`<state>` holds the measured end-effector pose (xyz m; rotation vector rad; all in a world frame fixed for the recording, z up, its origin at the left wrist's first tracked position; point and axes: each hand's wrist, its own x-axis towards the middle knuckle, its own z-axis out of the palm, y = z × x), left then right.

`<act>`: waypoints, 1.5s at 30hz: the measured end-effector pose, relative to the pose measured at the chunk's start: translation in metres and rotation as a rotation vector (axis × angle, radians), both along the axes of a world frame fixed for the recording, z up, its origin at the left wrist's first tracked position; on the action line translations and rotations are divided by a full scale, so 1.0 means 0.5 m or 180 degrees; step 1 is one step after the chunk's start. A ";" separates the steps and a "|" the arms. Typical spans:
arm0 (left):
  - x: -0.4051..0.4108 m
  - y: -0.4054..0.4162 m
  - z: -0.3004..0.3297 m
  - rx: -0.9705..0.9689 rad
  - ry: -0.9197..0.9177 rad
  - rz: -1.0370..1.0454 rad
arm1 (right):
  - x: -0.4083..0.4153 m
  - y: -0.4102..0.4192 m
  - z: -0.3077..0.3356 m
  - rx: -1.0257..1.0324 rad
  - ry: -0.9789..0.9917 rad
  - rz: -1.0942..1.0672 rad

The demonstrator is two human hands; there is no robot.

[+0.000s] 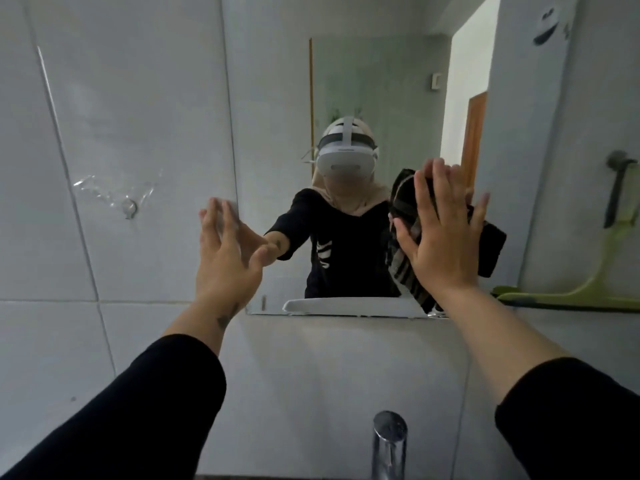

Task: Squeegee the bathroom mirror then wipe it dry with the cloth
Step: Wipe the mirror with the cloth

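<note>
Pale grey wall tiles (121, 133) surround a frameless mirror (363, 81) above a basin whose chrome tap (388, 445) shows at the bottom of the head view. The right hand (440, 237) is spread flat, fingers fanned, pressing a dark striped cloth (491, 244) against the glass near the mirror's lower right; the cloth's loose end hangs toward the bottom edge. The left hand (228, 251) is open and holds nothing, fingertips at the mirror's left edge, apparently bracing there. A green squeegee (568, 292) rests against the wall just right of the mirror, apart from both hands, so the wiping stage looks under way.

Judging from this, the flat palm grips the cloth only by pressure; easing off mid-stroke could let it slide down toward the basin. The bare left fingertips may smear the glass edge. A wide stroke rightward could knock the squeegee loose.
</note>
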<state>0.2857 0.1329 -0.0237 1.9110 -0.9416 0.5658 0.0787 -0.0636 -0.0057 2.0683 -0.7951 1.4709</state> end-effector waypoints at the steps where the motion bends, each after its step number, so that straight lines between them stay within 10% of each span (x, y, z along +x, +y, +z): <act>1: -0.002 -0.003 -0.002 0.0009 -0.0009 0.0020 | -0.017 -0.012 -0.011 0.0103 -0.0149 -0.0016; 12: 0.010 -0.005 -0.012 0.0120 -0.0148 0.0172 | -0.088 -0.072 -0.101 0.1151 -0.1742 -0.0204; 45: 0.019 0.059 -0.250 0.0160 -0.0032 -0.0105 | 0.270 0.193 -0.148 -0.1193 0.1293 0.0315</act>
